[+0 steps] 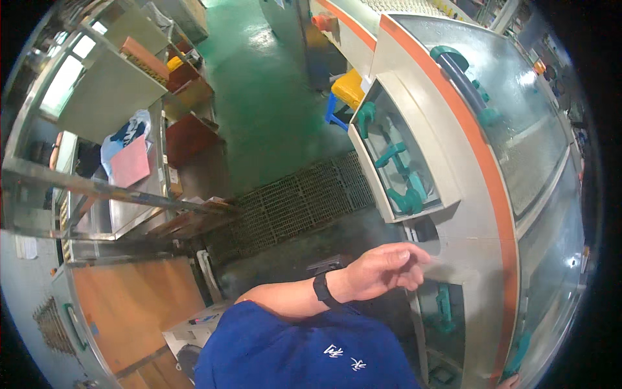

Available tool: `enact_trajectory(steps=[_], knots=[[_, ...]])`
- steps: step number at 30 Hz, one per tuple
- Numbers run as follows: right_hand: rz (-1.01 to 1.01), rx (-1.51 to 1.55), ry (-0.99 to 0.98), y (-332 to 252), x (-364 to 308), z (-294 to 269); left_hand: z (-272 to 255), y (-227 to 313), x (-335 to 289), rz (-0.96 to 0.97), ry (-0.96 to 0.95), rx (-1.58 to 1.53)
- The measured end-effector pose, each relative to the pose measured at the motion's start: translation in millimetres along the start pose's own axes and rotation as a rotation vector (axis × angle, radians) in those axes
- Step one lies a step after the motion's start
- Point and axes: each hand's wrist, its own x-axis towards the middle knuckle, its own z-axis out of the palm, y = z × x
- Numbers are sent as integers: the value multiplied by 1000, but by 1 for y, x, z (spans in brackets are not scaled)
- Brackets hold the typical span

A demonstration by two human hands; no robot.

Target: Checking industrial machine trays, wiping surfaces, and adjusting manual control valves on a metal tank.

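Note:
My left hand [392, 269], with a black watch [326, 290] on its wrist, is held out in front of my blue shirt. Its fingers are loosely bent and apart, with nothing in them. It hovers near the pale side panel of a long machine [463, 249]; I cannot tell whether the fingertips touch it. Only a sliver of my right hand [509, 382] shows at the lower right, just below a green handle [520, 350] on the machine's clear cover [551, 292]. The rest of that hand is out of the picture, so its grip is hidden.
A windowed box [405, 152] with green pipe fittings juts from the machine. Beyond it stands a blue stool [335, 113] with a yellow top. A floor grating [298, 201] crosses the green aisle. At left are a metal rack [123, 194] and an orange-brown board [136, 305].

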Motion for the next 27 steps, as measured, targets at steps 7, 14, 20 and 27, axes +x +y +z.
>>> enact_trajectory(steps=[7,14,20,27], knots=[[-343,-174,83,10,-2,7,7,-47,-57,29,184,122],[-476,-72,392,26,2,26,15,-74,-112,24,297,292],[-341,-63,239,21,-1,18,20,-81,-137,102,391,294],[-341,-21,105,7,-9,1,22,-90,-149,134,434,335]])
